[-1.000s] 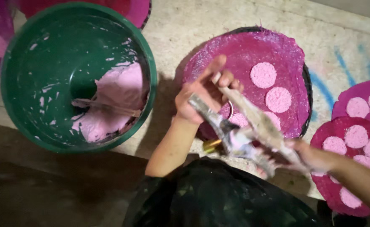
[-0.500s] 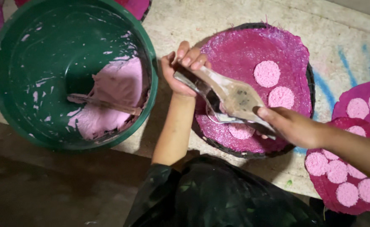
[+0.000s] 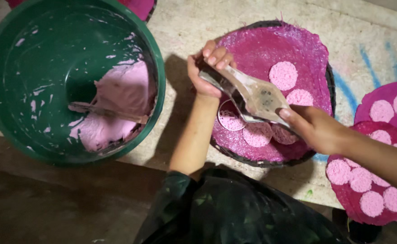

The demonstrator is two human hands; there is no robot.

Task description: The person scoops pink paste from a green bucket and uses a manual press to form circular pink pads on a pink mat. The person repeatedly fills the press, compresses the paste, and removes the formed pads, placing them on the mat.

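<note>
Green tub (image 3: 9, 58) fills the floor's top-left corner, white smears on its inner wall, pink batter (image 3: 117, 97) pooled on its right side, a stick (image 3: 108, 114) lying across the batter. Pale speckled floor (image 3: 194, 27) carries everything, with blue streaks toward its right edge.

Round magenta mat (image 3: 261, 45) sits at floor centre, just right of the tub and apart from it, dark rim around it. Pink discs (image 3: 283, 75) lie on the mat: two in the upper right part, three near its bottom edge (one of those is only a thin ring outline).

More magenta mats (image 3: 388, 97) with discs sit at the right edge, one overlapping the other, near the centre mat. Another mat peeks in at the top edge behind the tub.

Dark clothing (image 3: 234, 212) of the person fills bottom centre.

Left hand (image 3: 207, 68) is over the centre mat's left edge, fingers clenched round the narrow upper end of the scoop (image 3: 252, 92). Right hand (image 3: 316, 129) is over the mat's lower right, fingers wrapped on the wide lower end of the scoop. Scoop is a flat, batter-coated tool, slanting from upper left to lower right above the mat, its wide end over the bottom-row discs; cannot tell if it touches them.
</note>
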